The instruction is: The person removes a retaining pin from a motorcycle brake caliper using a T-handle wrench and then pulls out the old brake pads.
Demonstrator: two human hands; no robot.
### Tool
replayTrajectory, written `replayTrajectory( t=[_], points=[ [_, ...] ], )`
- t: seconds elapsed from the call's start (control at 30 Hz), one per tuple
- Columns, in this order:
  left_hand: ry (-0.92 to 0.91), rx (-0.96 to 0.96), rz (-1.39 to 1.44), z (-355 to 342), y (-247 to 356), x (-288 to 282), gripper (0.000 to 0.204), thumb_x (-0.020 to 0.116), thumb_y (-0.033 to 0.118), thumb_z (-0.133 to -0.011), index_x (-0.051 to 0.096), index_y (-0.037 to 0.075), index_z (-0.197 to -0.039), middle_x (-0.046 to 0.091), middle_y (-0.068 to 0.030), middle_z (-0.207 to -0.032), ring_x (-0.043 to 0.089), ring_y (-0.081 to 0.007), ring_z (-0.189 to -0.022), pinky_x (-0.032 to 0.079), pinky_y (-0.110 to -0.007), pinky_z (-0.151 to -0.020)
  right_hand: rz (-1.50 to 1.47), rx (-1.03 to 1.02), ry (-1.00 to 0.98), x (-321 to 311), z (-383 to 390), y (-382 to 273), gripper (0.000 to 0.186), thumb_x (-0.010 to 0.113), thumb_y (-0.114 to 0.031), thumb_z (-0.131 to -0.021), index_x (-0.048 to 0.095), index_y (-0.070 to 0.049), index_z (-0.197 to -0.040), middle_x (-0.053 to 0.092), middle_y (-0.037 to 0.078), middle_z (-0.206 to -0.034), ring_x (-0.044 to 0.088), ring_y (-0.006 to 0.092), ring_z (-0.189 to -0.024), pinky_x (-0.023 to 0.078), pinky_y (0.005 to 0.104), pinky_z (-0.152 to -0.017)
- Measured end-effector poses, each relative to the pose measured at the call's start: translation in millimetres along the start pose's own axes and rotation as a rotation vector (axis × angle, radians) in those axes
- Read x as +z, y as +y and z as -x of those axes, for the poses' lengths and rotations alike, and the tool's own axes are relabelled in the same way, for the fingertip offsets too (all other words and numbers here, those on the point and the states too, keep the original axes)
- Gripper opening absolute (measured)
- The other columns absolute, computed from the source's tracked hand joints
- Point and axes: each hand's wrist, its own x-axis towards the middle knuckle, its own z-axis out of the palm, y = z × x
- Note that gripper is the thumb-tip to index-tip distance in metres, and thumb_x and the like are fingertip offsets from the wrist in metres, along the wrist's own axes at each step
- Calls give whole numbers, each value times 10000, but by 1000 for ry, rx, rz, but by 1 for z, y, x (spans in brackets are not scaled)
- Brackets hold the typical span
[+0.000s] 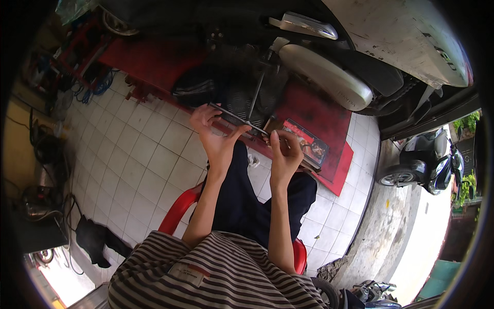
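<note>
Both of my hands are on a dark T-handle wrench (231, 114), its crossbar slanting down to the right. Its long thin shaft runs away toward the underside of a motorcycle (324, 72), where the tip is lost in shadow. My left hand (213, 135) has its fingers at the bar's left end, the thumb near the joint. At the right end, my right hand (285, 154) pinches the bar between thumb and fingers. Just beyond my hands lies a dark bundle (198, 87) on the red platform (337, 116).
A flat box with a red printed top (309, 141) lies on the platform by my right hand. I sit on a red plastic chair (177, 208) over white floor tiles (139, 170). Black cloth (98, 239) lies at left; a parked scooter (424, 159) stands at right.
</note>
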Motion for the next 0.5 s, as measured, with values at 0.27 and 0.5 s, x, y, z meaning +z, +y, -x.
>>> replayTrajectory(
  t=[0.27, 0.5],
  points=[
    [-304, -115, -187, 33, 0, 13, 172, 801, 79, -829, 718, 36, -973, 739, -81, -910, 678, -227, -858, 481, -345, -810, 350, -137, -193, 16, 43, 34, 212, 555, -28, -1008, 559, 48, -1205, 653, 251, -1198, 641, 391, -1140, 503, 401, -923],
    [-484, 193, -469, 39, -1, 17, 209, 735, 57, -872, 657, 85, -1064, 723, -25, -963, 659, -217, -920, 377, -407, -991, 212, -98, 42, -7, 30, 12, 298, 566, -53, -1026, 475, 47, -1291, 608, 202, -1136, 645, 279, -968, 515, 369, -846]
  ],
)
